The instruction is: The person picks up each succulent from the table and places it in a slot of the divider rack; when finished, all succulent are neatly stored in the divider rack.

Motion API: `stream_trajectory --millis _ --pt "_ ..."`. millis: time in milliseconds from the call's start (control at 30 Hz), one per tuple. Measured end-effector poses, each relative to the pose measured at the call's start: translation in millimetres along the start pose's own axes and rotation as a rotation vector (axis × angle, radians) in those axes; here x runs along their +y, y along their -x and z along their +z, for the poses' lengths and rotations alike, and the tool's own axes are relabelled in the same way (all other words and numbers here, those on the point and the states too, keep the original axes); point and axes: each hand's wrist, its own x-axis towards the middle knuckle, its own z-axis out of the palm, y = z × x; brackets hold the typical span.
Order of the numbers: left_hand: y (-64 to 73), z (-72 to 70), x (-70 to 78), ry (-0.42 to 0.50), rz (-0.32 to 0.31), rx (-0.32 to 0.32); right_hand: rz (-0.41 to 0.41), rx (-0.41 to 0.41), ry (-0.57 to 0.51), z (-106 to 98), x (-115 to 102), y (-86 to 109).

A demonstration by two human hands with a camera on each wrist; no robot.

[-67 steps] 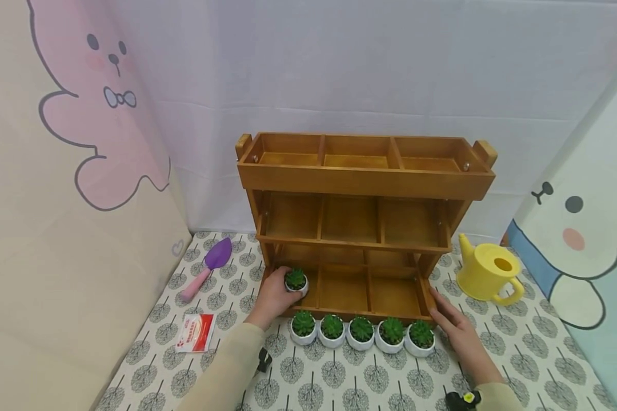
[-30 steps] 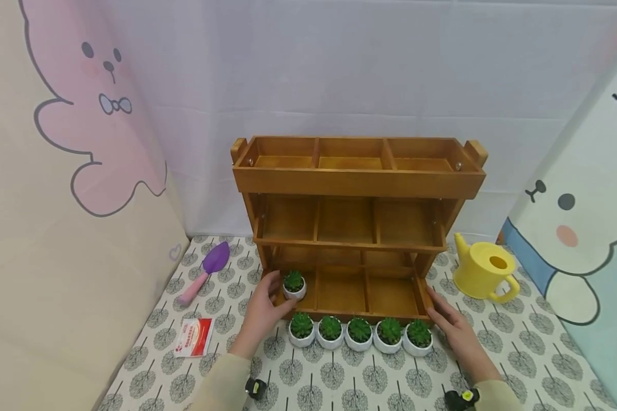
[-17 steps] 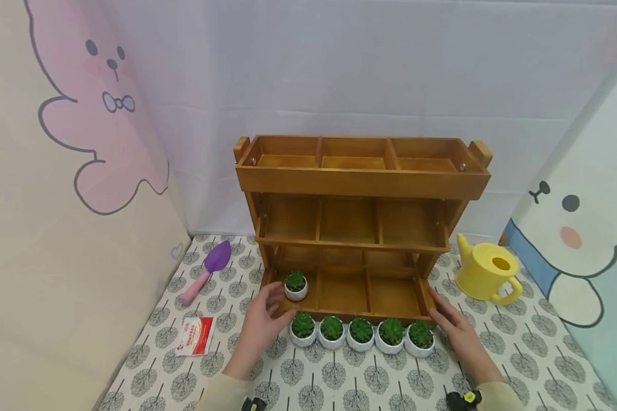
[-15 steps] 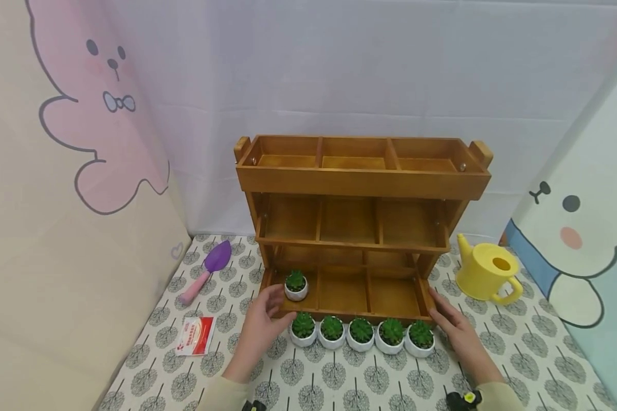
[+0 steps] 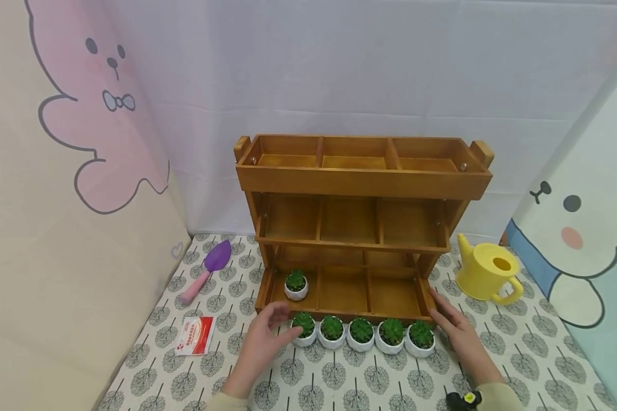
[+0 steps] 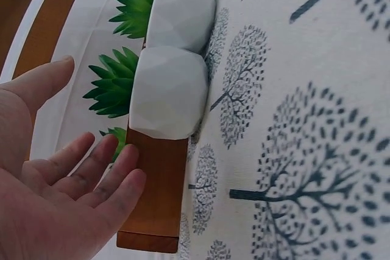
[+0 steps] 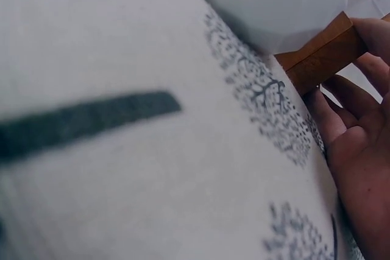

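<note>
My left hand (image 5: 263, 339) is beside the leftmost potted succulent (image 5: 304, 341) of a front row. In the left wrist view its thumb and fingers are spread, with a small gap to that white faceted pot (image 6: 167, 92). Another potted succulent (image 5: 296, 295) stands upright in the bottom-left compartment of the three-tier wooden shelf (image 5: 365, 181). My right hand (image 5: 460, 334) rests its fingers against the right end of the shelf's bottom tray; the right wrist view shows them at the wooden corner (image 7: 326, 53), partly hidden.
Several more potted succulents (image 5: 361, 342) continue the row along the shelf's front edge. A yellow watering can (image 5: 485, 271) stands at right. On the left lie a purple trowel with a pink handle (image 5: 217, 258) and a red-and-white packet (image 5: 195, 335) on the tree-patterned cloth (image 5: 334, 379).
My left hand has let go of the succulent in the bottom-left compartment and drawn back toward the front row's leftmost pot. The right hand has stayed at the shelf's end.
</note>
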Motion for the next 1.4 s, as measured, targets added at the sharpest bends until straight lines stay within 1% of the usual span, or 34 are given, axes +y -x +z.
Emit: stream_trajectory --millis 167,367,600,867,1167,1233,1400 --pt "3.8 3.1 -3.2 -0.029 -0.012 -0.027 -0.011 0.006 -0.002 0.0 1.2 -0.2" --pt "5.8 8.3 -8.5 -0.082 0.024 -0.055 -0.013 0.019 0.005 0.5 1.9 -0.5" --pt "5.0 13.5 -11.9 -0.097 0.045 -0.072 -0.019 0.026 0.007 1.2 1.9 -0.8" --pt "6.2 17.2 -10.6 -0.155 0.077 -0.051 -0.036 0.026 0.024 1.0 2.6 -0.2" --pt "5.6 23.3 -14.8 -0.241 0.092 -0.009 -0.084 0.038 0.018 1.9 3.9 1.1" --pt "5.5 24.4 -15.0 -0.253 0.087 -0.002 -0.083 0.042 0.022 2.2 4.1 1.5" --pt "6.6 26.9 -13.5 -0.279 0.066 0.022 -0.051 0.047 0.039 2.8 2.2 1.7"
